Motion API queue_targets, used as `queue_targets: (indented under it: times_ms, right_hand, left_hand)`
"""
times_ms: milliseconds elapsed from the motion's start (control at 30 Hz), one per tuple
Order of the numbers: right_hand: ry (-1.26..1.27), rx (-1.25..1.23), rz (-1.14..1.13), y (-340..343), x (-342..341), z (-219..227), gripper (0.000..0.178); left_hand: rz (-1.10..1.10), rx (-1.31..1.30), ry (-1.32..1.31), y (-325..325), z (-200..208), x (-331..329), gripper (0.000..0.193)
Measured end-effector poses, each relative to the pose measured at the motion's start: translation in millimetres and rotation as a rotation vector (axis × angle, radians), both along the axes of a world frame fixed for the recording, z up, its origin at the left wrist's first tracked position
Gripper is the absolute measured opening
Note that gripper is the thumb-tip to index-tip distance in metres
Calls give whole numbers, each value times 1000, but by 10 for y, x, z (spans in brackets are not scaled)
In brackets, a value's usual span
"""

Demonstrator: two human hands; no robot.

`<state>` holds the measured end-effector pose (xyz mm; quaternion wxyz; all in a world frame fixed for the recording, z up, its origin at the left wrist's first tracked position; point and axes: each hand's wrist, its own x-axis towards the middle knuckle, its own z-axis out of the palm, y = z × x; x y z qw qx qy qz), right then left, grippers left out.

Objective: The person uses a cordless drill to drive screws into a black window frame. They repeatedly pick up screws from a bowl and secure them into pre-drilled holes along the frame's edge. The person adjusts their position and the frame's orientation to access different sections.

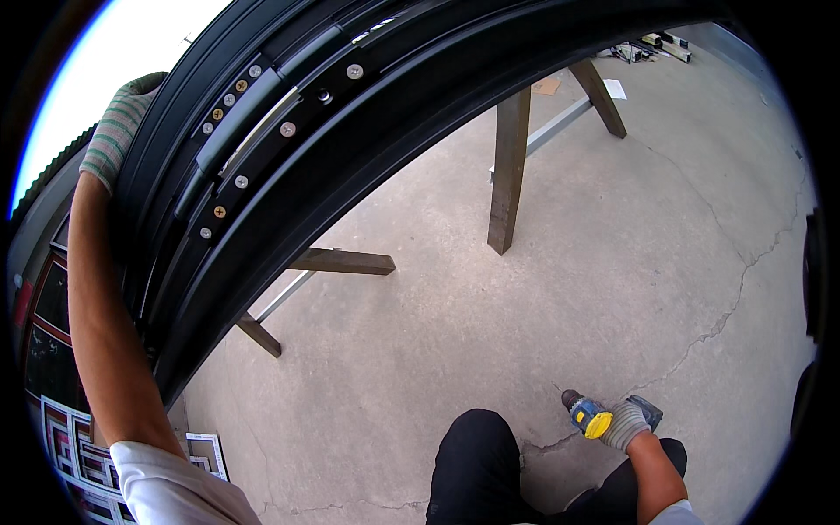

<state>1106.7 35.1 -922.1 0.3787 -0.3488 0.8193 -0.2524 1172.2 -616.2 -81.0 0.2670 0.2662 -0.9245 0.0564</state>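
Note:
A long black metal profile frame [350,144], bent by the lens, crosses the upper left. My left hand [115,136], in a striped knit glove, is hooked over its far edge; the fingertips are partly hidden. A dark hinge-like fitting with a cylindrical barrel [238,122] lies along the frame. Rows of silver and brass-coloured cross-head screws [241,182] run on both sides of it; one spot among them looks like a dark hole. At lower right, above my thigh and away from the frame, my gloved right hand [625,425] grips a yellow-and-blue cordless drill [598,425] with a thin bit pointing up-left.
Brown trestle legs [509,175] with light cross bars stand beneath the frame on a cracked concrete floor [612,254]. Several window frames [66,437] lean at the lower left. Offcuts [643,51] lie at the far upper right. My dark-trousered knees are below.

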Motion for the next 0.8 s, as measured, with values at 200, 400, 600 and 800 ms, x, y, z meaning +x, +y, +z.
queue_targets:
  times_ms: [200,400,600,800]
  right_hand:
    - [-19,-29,-9,21,33,-96,50]
    - [-51,-93,-37,33,-10,-184,52]
    - [-10,-14,-4,-31,-9,-62,49]
    - [44,-9,-6,48,-71,1,47]
  left_hand:
    - [-20,-11,-10,-49,-8,21,45]
    - [-57,11,-12,-229,47,65,48]
    - [-88,20,-65,-242,110,95,48]
    - [-21,-55,-33,232,-95,7,41]
